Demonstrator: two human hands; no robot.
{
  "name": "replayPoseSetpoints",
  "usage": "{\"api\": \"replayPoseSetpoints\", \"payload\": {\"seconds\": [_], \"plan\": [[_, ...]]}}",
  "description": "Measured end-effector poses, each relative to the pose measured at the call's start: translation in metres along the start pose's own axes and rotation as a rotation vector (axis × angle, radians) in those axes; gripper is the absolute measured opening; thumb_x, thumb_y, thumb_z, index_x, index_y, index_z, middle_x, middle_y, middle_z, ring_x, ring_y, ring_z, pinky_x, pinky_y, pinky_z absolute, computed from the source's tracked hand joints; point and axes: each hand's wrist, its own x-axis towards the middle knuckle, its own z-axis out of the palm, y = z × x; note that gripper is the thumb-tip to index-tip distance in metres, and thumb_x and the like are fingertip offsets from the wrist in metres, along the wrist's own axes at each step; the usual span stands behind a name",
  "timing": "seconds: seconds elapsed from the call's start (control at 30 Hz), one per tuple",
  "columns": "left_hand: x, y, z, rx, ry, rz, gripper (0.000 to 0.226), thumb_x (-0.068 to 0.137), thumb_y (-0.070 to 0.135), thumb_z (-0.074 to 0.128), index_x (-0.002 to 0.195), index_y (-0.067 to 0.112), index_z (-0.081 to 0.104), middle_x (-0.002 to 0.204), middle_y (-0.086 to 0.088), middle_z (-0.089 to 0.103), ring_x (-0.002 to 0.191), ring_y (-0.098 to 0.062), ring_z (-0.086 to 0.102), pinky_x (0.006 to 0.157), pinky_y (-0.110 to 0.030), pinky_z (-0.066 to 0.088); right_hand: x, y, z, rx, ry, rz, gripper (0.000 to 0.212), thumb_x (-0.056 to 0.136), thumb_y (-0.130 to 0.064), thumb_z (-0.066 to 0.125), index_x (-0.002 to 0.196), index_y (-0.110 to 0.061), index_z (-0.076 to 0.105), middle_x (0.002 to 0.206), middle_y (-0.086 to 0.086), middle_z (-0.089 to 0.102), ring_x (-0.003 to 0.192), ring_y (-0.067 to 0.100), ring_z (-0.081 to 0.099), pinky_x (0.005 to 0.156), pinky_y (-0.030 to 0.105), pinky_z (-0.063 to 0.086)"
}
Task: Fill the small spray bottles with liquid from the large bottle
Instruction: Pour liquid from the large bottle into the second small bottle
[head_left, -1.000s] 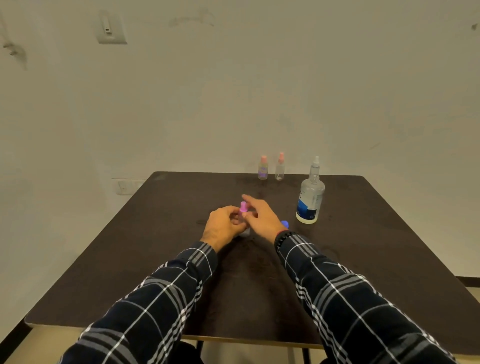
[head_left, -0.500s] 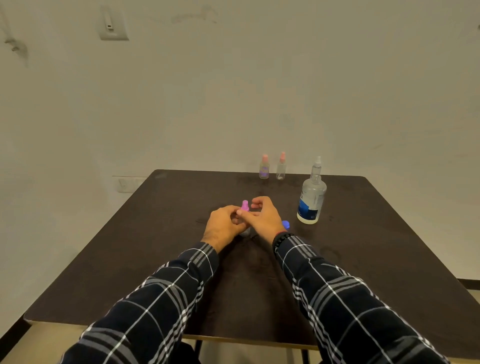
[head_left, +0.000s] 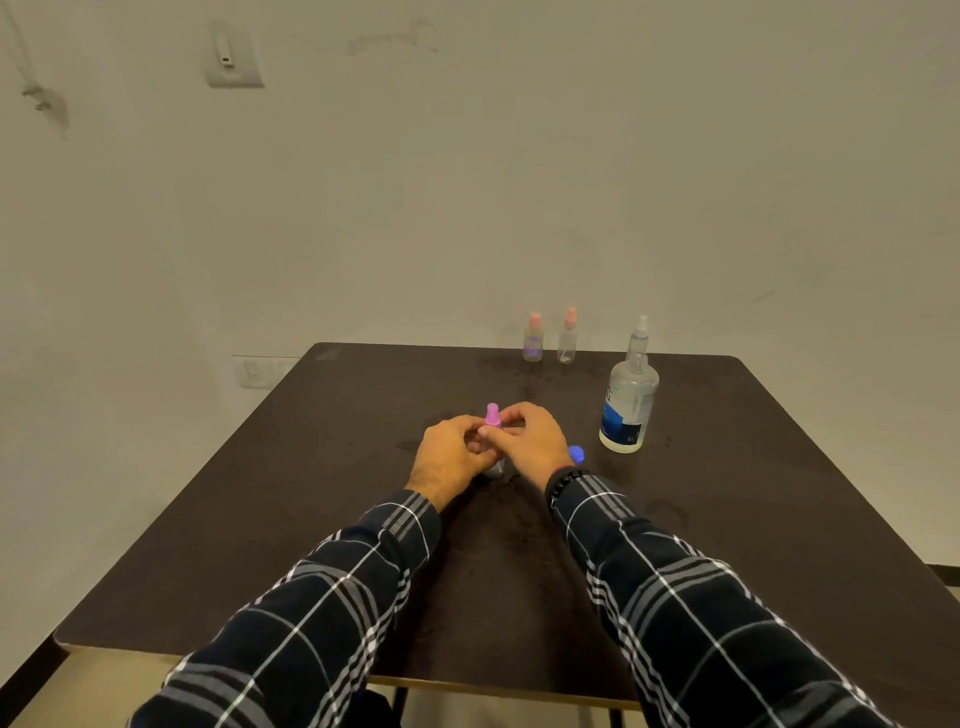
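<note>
Centrally on tabletop (head_left: 311, 519): pink-capped spray bottle (head_left: 492, 415), upright, body gripped by curled fingers of left hand (head_left: 452, 457), cap pinched by fingers of right hand (head_left: 530, 441). Just behind right wrist, blue cap (head_left: 575, 453). Further right, large bottle (head_left: 628, 410); at far edge, purple-tinted spray bottle (head_left: 533, 340) beside clear spray bottle (head_left: 568, 338).

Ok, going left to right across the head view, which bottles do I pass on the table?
pink-capped spray bottle → peach-capped small bottle with a purple label → peach-capped clear small bottle → large spray bottle with a blue label
</note>
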Motion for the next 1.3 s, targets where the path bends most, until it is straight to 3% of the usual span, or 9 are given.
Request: {"api": "replayPoseSetpoints", "payload": {"seconds": [0.1, 0.2, 0.33, 0.53, 0.77, 0.87, 1.03, 1.17, 1.3], "plan": [[0.002, -0.001, 0.001, -0.006, -0.006, -0.022, 0.038, 0.084, 0.024, 0.082, 0.120, 0.021, 0.068, 0.098, 0.008, 0.073, 0.091, -0.005, 0.069, 0.091, -0.027, 0.058, -0.001, 0.000, -0.004, -0.035, -0.016, -0.085, 0.029, 0.093, -0.026, 0.069, 0.120, -0.017, 0.064, 0.112, -0.006, 0.059, 0.096, 0.003, 0.059, 0.086, 0.018, 0.051], [0.002, 0.000, 0.003, 0.003, 0.000, -0.039, 0.040, 0.084, 0.022, 0.082, 0.121, 0.021, 0.067, 0.097, 0.009, 0.071, 0.089, -0.005, 0.068, 0.085, -0.018, 0.053, 0.002, 0.000, -0.013, 0.036, 0.024, -0.140, 0.030, 0.097, -0.027, 0.064, 0.126, -0.020, 0.065, 0.121, -0.005, 0.059, 0.106, 0.004, 0.057, 0.102, 0.032, 0.049], [0.001, 0.000, 0.004, -0.004, 0.017, -0.040, 0.040, 0.083, 0.021, 0.083, 0.120, 0.021, 0.068, 0.098, 0.011, 0.071, 0.090, -0.004, 0.068, 0.089, -0.020, 0.055, 0.005, -0.007, -0.024, 0.178, 0.096, -0.131, 0.031, 0.097, -0.033, 0.063, 0.127, -0.025, 0.064, 0.121, -0.007, 0.062, 0.110, 0.009, 0.060, 0.098, 0.040, 0.054], [0.005, 0.001, 0.002, 0.009, 0.037, -0.041, 0.039, 0.080, 0.022, 0.086, 0.116, 0.019, 0.071, 0.092, 0.015, 0.070, 0.085, 0.000, 0.069, 0.091, -0.023, 0.057, 0.006, -0.010, -0.052, 0.309, 0.198, -0.132, 0.030, 0.097, -0.033, 0.063, 0.124, -0.020, 0.066, 0.114, -0.005, 0.068, 0.108, 0.014, 0.065, 0.083, 0.036, 0.061], [0.008, -0.001, 0.002, 0.050, 0.067, -0.025, 0.034, 0.080, 0.023, 0.086, 0.111, 0.021, 0.072, 0.091, 0.007, 0.075, 0.087, -0.008, 0.071, 0.093, -0.030, 0.057, -0.009, 0.017, -0.044, -0.438, 0.112, -0.332, 0.026, 0.095, -0.016, 0.064, 0.119, -0.025, 0.069, 0.118, -0.005, 0.067, 0.111, 0.010, 0.057, 0.105, 0.030, 0.043], [0.008, -0.002, 0.002, 0.067, 0.062, -0.025, 0.037, 0.079, 0.024, 0.086, 0.113, 0.020, 0.072, 0.092, 0.006, 0.075, 0.086, -0.008, 0.071, 0.091, -0.031, 0.058, -0.006, 0.023, -0.034, -0.682, -0.087, -0.277, 0.027, 0.094, -0.019, 0.064, 0.118, -0.030, 0.070, 0.116, -0.006, 0.069, 0.115, 0.013, 0.057, 0.109, 0.039, 0.042], [0.008, -0.003, 0.000, 0.052, 0.063, -0.022, 0.040, 0.079, 0.021, 0.086, 0.116, 0.018, 0.072, 0.091, 0.010, 0.073, 0.085, -0.005, 0.071, 0.090, -0.027, 0.058, -0.010, 0.032, -0.038, -0.876, -0.140, -0.195, 0.035, 0.096, -0.017, 0.059, 0.126, -0.034, 0.067, 0.128, -0.002, 0.065, 0.121, 0.018, 0.059, 0.105, 0.039, 0.048], [0.009, -0.004, 0.000, 0.026, 0.057, -0.041, 0.041, 0.080, 0.021, 0.086, 0.118, 0.016, 0.071, 0.095, 0.009, 0.073, 0.087, -0.005, 0.070, 0.088, -0.021, 0.056, -0.022, 0.022, -0.063, -0.702, 0.109, -0.249, 0.032, 0.098, -0.019, 0.057, 0.128, -0.027, 0.065, 0.126, -0.002, 0.065, 0.121, 0.017, 0.056, 0.106, 0.033, 0.044], [0.009, -0.003, 0.001, 0.004, 0.051, -0.050, 0.040, 0.082, 0.022, 0.084, 0.119, 0.017, 0.070, 0.097, 0.011, 0.070, 0.087, 0.000, 0.067, 0.087, -0.018, 0.053, -0.029, 0.022, -0.092, -0.447, 0.703, -0.081, 0.032, 0.093, -0.026, 0.063, 0.124, -0.023, 0.060, 0.126, 0.004, 0.058, 0.115, 0.023, 0.056, 0.092, 0.044, 0.054]]}}
